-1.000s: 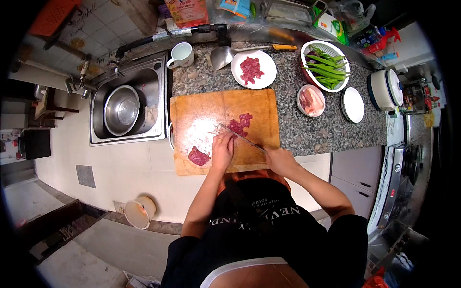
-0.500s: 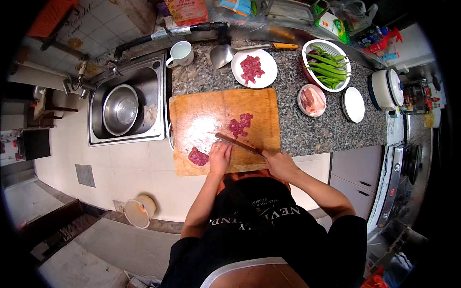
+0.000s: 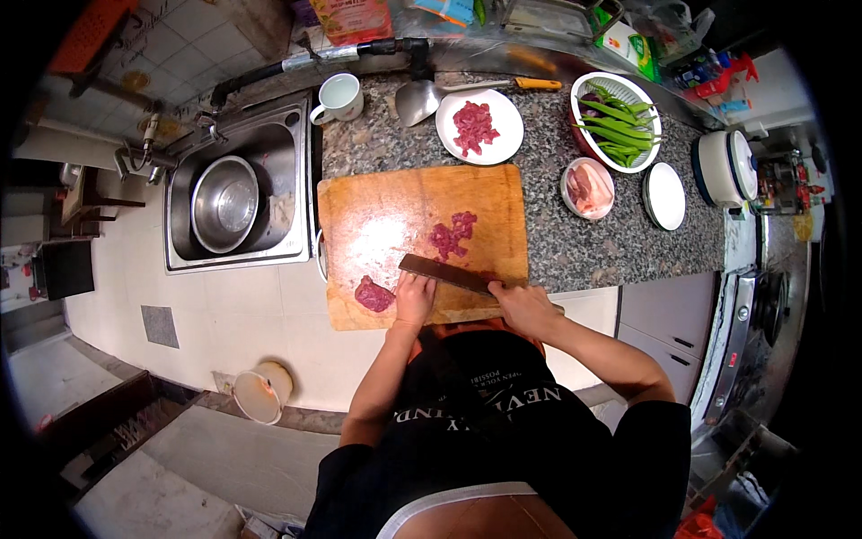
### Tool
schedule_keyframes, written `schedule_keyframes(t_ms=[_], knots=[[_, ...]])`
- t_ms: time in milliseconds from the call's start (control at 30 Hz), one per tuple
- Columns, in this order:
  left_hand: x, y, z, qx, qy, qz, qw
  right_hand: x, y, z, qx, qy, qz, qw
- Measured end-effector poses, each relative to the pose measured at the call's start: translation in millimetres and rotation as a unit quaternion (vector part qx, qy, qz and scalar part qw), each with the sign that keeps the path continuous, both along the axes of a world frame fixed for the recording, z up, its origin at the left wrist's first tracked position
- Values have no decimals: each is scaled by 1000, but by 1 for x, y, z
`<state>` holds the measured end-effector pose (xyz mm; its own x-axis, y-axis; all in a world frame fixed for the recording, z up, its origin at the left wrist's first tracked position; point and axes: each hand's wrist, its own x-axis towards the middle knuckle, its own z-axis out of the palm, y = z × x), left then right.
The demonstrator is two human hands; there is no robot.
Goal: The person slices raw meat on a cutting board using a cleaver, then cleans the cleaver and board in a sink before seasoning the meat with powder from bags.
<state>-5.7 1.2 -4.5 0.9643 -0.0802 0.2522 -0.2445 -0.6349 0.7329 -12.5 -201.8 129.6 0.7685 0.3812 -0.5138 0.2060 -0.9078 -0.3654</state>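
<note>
Steady, Even Slicing

At frame centre, the right hand (image 3: 528, 307) grasps the knife (image 3: 446, 272); whether the left hand (image 3: 415, 298) grips anything, I cannot tell. Cut meat (image 3: 453, 235) lies above the knife, a meat chunk (image 3: 373, 294) at the board (image 3: 386, 193)'s lower left. Curled knuckles should keep slicing safe.

Left hand (image 3: 416, 297): fingertips hidden at knife (image 3: 444, 272); grip indeterminable. Right hand (image 3: 525, 308): covers most of knife handle (image 3: 558, 310). Well ahead of left hand: pink bag (image 3: 353, 20), cut off by upper edge. Far right of right hand: clustered items (image 3: 794, 191), too small to identify.
</note>
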Motion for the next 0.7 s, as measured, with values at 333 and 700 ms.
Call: schedule_keyframes(t_ms=[333,700], knots=[[8,-2,8,11,-27,10,1000,11,5,4,-10,-53,42,998],[10,-4,1,3,-20,-4,1000,17,4,-10,25,7,28,999]])
